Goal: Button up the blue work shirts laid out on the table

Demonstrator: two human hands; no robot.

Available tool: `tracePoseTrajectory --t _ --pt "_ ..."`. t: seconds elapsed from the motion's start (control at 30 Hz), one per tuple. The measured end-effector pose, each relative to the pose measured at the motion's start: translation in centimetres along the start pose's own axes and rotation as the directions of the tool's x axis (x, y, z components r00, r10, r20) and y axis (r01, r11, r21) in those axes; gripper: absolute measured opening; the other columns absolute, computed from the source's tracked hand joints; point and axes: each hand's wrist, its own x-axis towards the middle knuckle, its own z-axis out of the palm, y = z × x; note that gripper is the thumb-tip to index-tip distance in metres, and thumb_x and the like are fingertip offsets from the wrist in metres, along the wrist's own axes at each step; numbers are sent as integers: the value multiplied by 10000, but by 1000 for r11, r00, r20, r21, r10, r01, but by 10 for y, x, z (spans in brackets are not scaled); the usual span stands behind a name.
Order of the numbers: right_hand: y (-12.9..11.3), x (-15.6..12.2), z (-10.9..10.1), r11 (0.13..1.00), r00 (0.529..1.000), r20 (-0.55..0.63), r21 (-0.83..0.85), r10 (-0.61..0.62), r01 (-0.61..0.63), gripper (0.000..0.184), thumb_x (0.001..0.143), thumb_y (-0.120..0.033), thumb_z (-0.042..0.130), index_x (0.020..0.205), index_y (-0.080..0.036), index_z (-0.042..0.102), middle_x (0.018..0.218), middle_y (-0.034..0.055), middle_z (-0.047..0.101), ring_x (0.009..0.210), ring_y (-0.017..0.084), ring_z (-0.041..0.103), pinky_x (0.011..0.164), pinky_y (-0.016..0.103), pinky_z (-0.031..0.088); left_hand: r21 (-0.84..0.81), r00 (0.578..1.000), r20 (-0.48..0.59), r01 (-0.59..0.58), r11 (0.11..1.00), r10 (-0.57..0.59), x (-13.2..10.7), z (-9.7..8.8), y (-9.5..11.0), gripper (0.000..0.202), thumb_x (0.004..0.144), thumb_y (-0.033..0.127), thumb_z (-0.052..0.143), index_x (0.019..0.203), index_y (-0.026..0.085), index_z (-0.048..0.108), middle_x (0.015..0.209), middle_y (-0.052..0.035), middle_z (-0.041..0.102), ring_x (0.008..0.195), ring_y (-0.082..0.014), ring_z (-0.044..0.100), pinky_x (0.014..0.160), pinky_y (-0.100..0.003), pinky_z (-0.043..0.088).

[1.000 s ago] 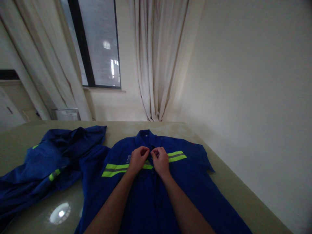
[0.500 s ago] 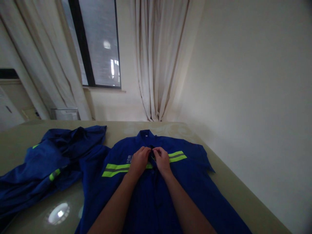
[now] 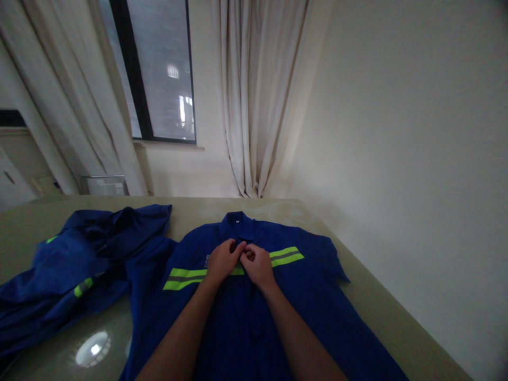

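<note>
A blue work jacket [image 3: 317,296] with a yellow-green and grey reflective chest stripe lies spread front side up, its collar at the far end. Over the upper chest, below the collar, my left hand [image 3: 224,259] pinches the jacket's front edge. My right hand [image 3: 257,263] meets it there, fingers curled and closed on the same front opening. The fingertips of both hands touch or nearly touch. Whatever small fastening lies between them is hidden by the fingers. White lettering on the chest is mostly covered by my left hand.
A second blue garment [image 3: 79,259] with reflective strips lies crumpled at the left, against the jacket's sleeve. Both rest on a glossy greenish table [image 3: 198,208]. A pale wall [image 3: 416,159] borders the right side; a curtain [image 3: 257,106] and a window [image 3: 162,69] are behind.
My hands have closed in on each other at the jacket's front opening, the right shifting slightly left with its fingers more curled. The jacket lies almost unchanged.
</note>
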Motion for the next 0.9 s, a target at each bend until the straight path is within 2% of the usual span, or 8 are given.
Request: tracePoseTrajectory --t 0.1,0.2,0.43,0.5,0.57,0.67,0.73,0.9 --pt "-2 -2 -2 998 997 38 23 -66 65 254 885 -279 543 739 -219 741 679 -5 723 632 149 653 602 221 438 40 997 6 80 996 -80 8 2 2 314 953 471 482 895 252 699 931 -71 776 874 -258 722 648 -282 431" --pt "1 -2 -3 996 1000 26 93 -8 5 305 929 -273 467 868 -207 758 708 7 739 622 151 672 586 222 464 98 991 -15 137 986 -136 17 7 3 269 955 390 456 889 244 672 923 -94 772 853 -271 719 668 -309 440" --pt "-2 -10 -9 986 991 130 164 17 -39 240 877 -214 559 1025 -223 748 893 20 792 819 187 743 751 276 562 219 999 -33 48 975 -42 24 10 1 316 1018 378 371 1001 220 645 1011 -118 744 979 -270 687 793 -338 445" --pt "-10 -32 -22 992 971 233 123 -50 22 341 905 -274 586 1228 -232 686 1178 56 755 1069 218 711 939 340 539 245 1000 -30 16 969 -9 25 7 -1 299 1018 358 386 1019 207 644 1055 -126 731 1014 -273 671 823 -343 445" --pt "-14 -67 -38 992 919 373 26 -128 127 566 924 -402 621 1453 -230 518 1475 100 563 1352 263 533 1140 417 399 261 1000 -17 -12 965 17 27 3 -2 274 1013 334 407 1034 197 643 1074 -123 725 1013 -262 667 839 -335 450" --pt "-10 -129 -61 947 800 553 -61 -231 316 780 937 -571 589 1589 -275 280 1623 83 335 1492 287 326 1250 473 191 280 998 6 -58 958 59 23 -3 -2 273 996 266 422 1156 166 619 1140 -137 711 1058 -253 657 904 -335 450" --pt "-4 -160 -70 915 758 590 -76 -279 396 795 939 -608 564 1600 -317 231 1644 54 267 1509 297 283 1259 482 158 297 995 18 -94 950 93 13 -4 -2 355 978 242 434 1281 114 566 1234 -178 675 1147 -269 626 986 -356 429" --pt "-14 -169 -75 924 838 516 -204 -180 323 784 941 -644 522 1599 -345 220 1666 32 193 1525 295 239 1259 502 138 326 967 68 -256 910 247 -42 5 -2 553 983 330 416 1496 126 396 1467 -191 537 1341 -303 514 1109 -427 370"
